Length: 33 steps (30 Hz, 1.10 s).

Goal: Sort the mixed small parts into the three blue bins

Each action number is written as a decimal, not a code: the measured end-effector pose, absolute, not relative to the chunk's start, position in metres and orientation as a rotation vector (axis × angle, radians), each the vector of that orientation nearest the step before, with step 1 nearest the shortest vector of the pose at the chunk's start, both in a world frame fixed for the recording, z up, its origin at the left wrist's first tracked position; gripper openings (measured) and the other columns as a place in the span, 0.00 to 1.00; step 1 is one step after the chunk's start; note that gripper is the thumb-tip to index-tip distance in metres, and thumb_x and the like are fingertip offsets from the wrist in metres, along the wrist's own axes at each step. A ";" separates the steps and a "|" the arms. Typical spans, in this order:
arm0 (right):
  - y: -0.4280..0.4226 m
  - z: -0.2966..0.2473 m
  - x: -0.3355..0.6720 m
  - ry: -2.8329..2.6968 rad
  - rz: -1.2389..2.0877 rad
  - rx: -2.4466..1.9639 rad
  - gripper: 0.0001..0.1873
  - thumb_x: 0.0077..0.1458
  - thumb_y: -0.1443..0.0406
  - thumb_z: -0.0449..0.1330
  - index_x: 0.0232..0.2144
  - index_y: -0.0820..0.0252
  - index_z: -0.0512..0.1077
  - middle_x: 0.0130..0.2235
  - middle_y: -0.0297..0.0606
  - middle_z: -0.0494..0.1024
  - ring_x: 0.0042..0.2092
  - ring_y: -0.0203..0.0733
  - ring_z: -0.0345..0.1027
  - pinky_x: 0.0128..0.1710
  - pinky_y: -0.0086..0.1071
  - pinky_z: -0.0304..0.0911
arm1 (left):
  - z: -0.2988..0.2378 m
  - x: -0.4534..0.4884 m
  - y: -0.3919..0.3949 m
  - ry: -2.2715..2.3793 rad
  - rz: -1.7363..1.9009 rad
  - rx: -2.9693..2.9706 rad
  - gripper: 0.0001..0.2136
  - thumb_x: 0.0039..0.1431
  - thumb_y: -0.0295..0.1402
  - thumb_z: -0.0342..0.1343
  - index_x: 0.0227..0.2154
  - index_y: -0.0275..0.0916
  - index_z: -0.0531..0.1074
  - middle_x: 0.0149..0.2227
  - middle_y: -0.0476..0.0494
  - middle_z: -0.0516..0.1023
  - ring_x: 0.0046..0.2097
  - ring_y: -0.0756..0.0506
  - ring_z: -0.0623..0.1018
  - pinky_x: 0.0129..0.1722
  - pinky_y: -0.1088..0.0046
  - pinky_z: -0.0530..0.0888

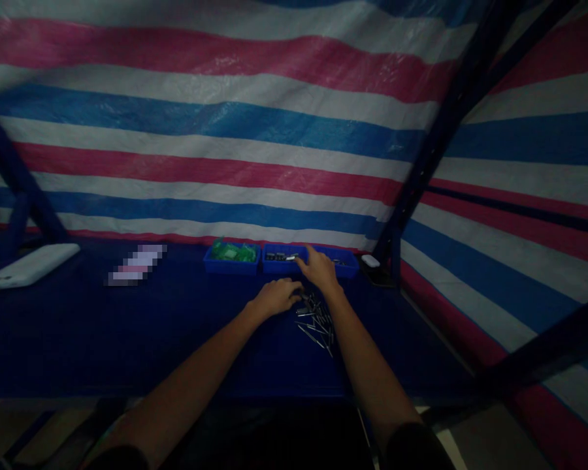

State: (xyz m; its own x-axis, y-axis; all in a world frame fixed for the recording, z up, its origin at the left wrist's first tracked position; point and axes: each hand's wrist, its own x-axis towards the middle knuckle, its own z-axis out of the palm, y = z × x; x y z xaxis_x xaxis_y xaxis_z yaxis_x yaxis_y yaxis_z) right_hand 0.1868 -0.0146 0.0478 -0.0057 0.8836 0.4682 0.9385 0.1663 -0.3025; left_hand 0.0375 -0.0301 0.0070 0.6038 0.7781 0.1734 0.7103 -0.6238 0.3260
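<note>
My left hand (276,297) rests low over the blue table, its fingers curled at the upper left edge of a pile of thin metal pieces (316,321). What lies between those fingertips is too dark to make out. Further forward, my right hand (319,266) reaches over a long blue bin (274,268), thumb and index finger apart. Close to the thumb tip is a small shiny metal piece (291,258); whether they touch is unclear. Dark and silvery small parts lie inside this bin, partly hidden by the right hand.
Left of the long bin stands a blue bin (232,267) with green plastic material (232,251). A white device (29,264) and a blurred-out sheet (136,265) lie further left. A small white object (370,260) sits at the right. Blue posts (434,143) and striped sheeting (200,124) enclose the table.
</note>
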 end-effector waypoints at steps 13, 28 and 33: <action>-0.039 0.029 0.171 -2.257 0.166 -1.391 0.09 0.52 0.62 0.55 0.38 0.56 0.68 0.26 0.31 0.72 0.29 0.34 0.65 0.27 0.25 0.52 | 0.002 0.010 -0.012 1.263 0.856 1.791 0.19 0.59 0.43 0.37 0.27 0.35 0.66 0.23 0.50 0.66 0.24 0.52 0.64 0.25 0.77 0.61; -0.036 0.061 0.183 -1.731 -0.242 -1.578 0.15 0.58 0.59 0.47 0.44 0.59 0.65 0.32 0.40 0.75 0.35 0.42 0.69 0.34 0.30 0.57 | 0.011 0.023 -0.040 1.073 0.398 2.491 0.12 0.50 0.43 0.53 0.34 0.44 0.72 0.30 0.51 0.75 0.32 0.49 0.73 0.28 0.77 0.62; -0.029 0.039 0.179 -1.905 -0.059 -1.691 0.15 0.56 0.58 0.50 0.43 0.57 0.67 0.32 0.39 0.76 0.34 0.42 0.69 0.32 0.30 0.57 | 0.014 0.022 -0.041 1.066 0.387 2.483 0.12 0.50 0.40 0.54 0.36 0.43 0.71 0.28 0.51 0.74 0.30 0.49 0.73 0.27 0.78 0.63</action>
State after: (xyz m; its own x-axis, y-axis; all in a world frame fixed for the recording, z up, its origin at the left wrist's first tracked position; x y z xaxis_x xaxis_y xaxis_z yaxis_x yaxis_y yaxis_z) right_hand 0.1786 -0.0291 0.0385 -0.0237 0.8945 0.4464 0.9206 0.1936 -0.3391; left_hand 0.0218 -0.0406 0.0142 0.6694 0.7373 0.0912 0.6238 -0.6245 0.4700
